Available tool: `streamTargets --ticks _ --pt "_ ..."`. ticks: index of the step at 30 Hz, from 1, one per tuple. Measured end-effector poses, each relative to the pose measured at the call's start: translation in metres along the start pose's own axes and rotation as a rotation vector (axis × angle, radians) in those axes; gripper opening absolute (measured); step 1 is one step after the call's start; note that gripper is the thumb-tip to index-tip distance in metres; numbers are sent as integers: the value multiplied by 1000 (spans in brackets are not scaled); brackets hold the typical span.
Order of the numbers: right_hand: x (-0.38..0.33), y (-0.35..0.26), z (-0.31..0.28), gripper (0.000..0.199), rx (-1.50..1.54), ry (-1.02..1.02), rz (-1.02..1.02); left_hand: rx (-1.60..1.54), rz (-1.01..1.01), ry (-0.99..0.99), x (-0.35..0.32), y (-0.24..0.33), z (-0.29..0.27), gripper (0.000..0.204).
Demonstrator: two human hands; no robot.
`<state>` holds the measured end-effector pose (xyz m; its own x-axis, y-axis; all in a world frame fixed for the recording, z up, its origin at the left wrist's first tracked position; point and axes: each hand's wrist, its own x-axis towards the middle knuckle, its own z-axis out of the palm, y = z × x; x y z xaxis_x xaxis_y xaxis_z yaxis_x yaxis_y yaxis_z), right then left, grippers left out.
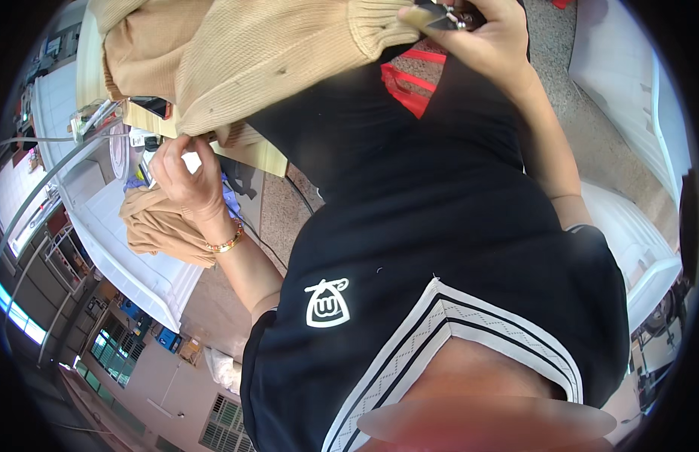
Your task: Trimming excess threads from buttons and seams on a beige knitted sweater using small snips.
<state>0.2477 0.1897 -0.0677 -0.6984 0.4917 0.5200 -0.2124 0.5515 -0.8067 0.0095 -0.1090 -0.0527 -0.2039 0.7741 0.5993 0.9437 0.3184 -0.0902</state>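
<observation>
Presently: tan knit garment (281, 56) between two hands, tool gripped at its cuff

Landmark for all places: the knit garment. It lies across the upper left and centre of the head view, partly over the desk (253, 156) and partly over the person's dark clothing. A small dark spot shows on its ribbed surface; its gathered cuff (376, 30) reaches toward the right.

Left hand (185, 179): at the garment's near left edge, thumb and fingers curled into a ring, tips at the fabric. Cannot tell whether cloth is pinched between them. A beaded bracelet (227, 239) sits on the wrist.

Right hand (494, 47): just beyond the garment's cuff end, closed around a dark tool (464, 16) with shiny metal parts. Its working end is blurred; exact kind unclear.

Around the garment: a phone (153, 108) with a red edge lies just beside its left part. Below that part, nearer the person, a tan cloth bundle (165, 222) rests at a white bin (122, 245). A black cable (299, 194) hangs below the garment's middle. A red plastic piece (409, 89), openwork, shows just below the cuff. Well to the garment's right stands a large pale bin (628, 83).
</observation>
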Motion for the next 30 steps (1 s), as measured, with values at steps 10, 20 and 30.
streamTargets --ticks 10,20,30 --pt "12 65 33 55 173 71 454 -387 -386 -64 28 18 2 78" --pt "42 105 38 31 75 -84 487 -453 -279 -75 65 20 12 79" --pt "171 -38 -90 26 1391 -306 -132 -271 -100 -36 173 12 18 100"
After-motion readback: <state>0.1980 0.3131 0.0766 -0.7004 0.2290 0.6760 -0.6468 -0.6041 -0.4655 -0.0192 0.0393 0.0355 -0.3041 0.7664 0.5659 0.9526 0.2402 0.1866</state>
